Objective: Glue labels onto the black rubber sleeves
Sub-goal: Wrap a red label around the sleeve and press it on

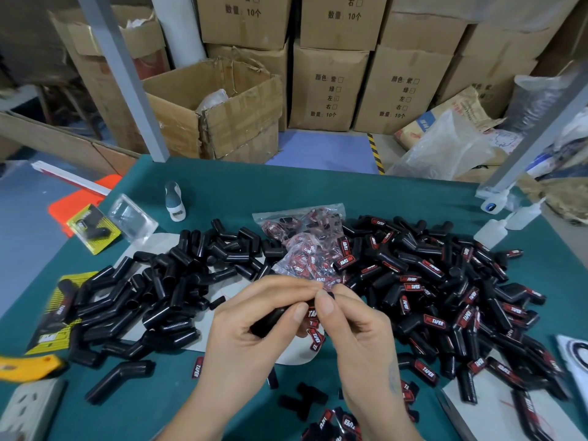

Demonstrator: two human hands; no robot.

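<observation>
The left hand [251, 326] grips a black sleeve [270, 319]; the right hand [346, 326] pinches a label [312, 313] on. Loose fingers could let it stick crooked.

Bench [318, 192] teal; sleeves [165, 281] blk; labels [416, 287] red/blk w/ wht lettering; cartons [327, 87] brn; floor tape [377, 154] yel/blk striped.

Glossy black rubber sleeves [165, 281] lie on matt teal table [318, 192] by crinkled clear plastic bag [305, 246].
</observation>
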